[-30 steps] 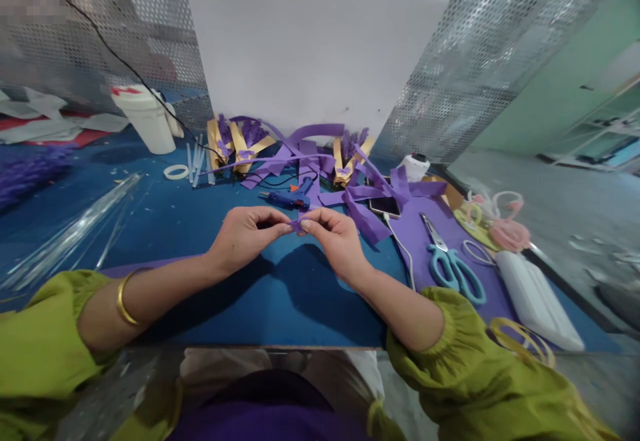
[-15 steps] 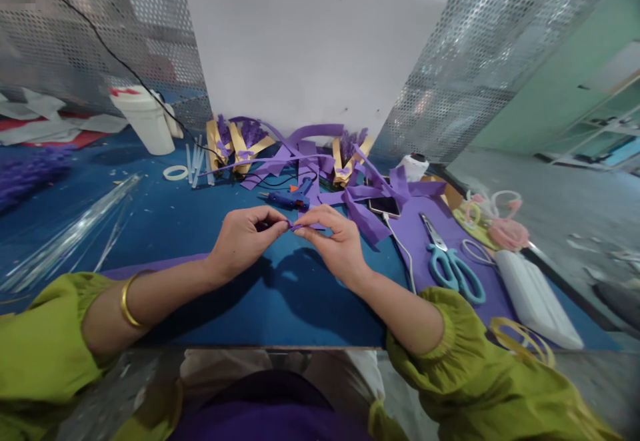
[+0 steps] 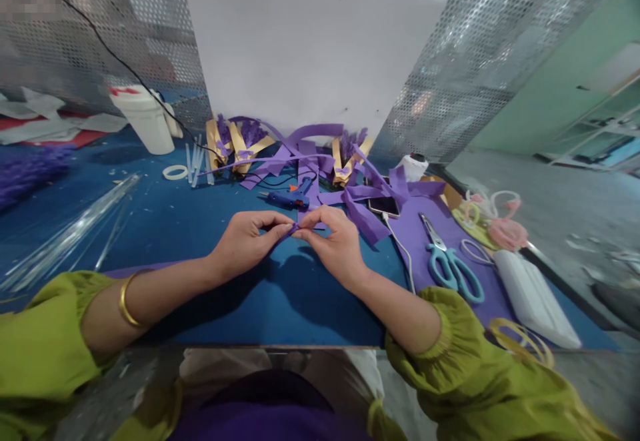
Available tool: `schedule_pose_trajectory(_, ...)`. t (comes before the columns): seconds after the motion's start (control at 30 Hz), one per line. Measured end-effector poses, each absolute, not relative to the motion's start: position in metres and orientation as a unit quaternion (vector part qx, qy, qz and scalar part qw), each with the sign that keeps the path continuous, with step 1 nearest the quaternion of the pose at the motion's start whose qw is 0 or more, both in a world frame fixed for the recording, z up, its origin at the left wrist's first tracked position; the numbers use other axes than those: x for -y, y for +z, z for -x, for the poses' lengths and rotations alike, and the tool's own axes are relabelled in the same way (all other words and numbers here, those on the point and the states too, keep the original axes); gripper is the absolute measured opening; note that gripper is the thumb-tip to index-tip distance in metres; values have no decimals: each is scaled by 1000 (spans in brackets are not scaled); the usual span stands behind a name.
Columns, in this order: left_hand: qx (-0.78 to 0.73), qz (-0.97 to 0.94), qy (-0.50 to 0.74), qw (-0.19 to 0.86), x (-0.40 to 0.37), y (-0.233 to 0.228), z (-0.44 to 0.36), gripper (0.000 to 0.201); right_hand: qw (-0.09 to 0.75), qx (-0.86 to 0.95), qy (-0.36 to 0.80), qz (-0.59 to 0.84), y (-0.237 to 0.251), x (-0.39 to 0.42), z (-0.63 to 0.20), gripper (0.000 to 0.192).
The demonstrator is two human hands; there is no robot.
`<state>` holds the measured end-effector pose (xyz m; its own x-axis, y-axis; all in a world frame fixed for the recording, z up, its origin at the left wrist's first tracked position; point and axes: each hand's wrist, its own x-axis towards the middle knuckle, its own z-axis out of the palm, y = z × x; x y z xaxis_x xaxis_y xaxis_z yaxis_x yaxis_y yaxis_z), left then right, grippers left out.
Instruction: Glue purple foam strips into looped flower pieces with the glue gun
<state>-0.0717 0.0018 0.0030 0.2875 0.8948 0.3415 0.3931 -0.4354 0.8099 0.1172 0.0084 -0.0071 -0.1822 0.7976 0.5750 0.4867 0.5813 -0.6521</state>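
Note:
Between my two hands is a small purple strip (image 3: 293,230), mostly covered by the fingertips. My left hand (image 3: 249,241) pinches it from the left between thumb and forefinger. From the right, my right hand (image 3: 334,237) pinches it too, and the fingertips of both hands nearly meet. Just beyond the hands lies a blue glue gun (image 3: 290,197) on the blue table. Longer purple strips (image 3: 306,161) are heaped behind it. Small bouquets of purple flowers in tan wrapping, one of them a left bouquet (image 3: 244,151), stand against the white board.
To the right are teal-handled scissors (image 3: 453,264), a phone (image 3: 384,206) with a white cable, and a white packet (image 3: 535,297). At the left are glue sticks (image 3: 196,164), a tape ring (image 3: 175,173), a white bin (image 3: 145,121) and clear strands (image 3: 75,234).
My left hand has shifted slightly right and the fingertips have come closer together. The purple strip now slants between them. Things on the table have stayed put.

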Motion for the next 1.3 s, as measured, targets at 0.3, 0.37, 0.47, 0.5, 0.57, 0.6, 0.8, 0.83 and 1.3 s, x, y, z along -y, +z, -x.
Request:
schedule_pose_trajectory(0.3,-457,-668,432,397,-6,5,68,25,485,752,189,404,-10,-10,-116,5)
schedule_pose_trajectory(0.37,-458,-648,427,434,-7,6,67,26,482,755,174,408,-8,-10,-117,6)
schedule_pose_trajectory(0.47,-452,-665,409,431,-8,5,69,24,469,757,171,423,-4,-11,-120,8)
schedule_pose_trajectory(0.5,-450,-680,407,413,-8,5,70,24,462,756,170,432,-4,-12,-120,8)
schedule_pose_trajectory(0.57,-448,-708,404,367,-7,4,72,24,451,754,164,448,-4,-12,-120,9)
schedule_pose_trajectory(0.6,-449,-719,403,346,-6,3,72,25,448,753,161,454,-4,-13,-120,9)
schedule_pose_trajectory(0.8,-485,-716,395,309,1,4,70,37,446,763,153,442,-8,-14,-119,11)
schedule_pose_trajectory(0.83,-492,-716,392,302,2,4,70,37,447,765,150,439,-8,-14,-119,11)
schedule_pose_trajectory(1.3,-493,-771,355,188,-3,2,73,23,474,722,198,463,-4,-12,-118,8)
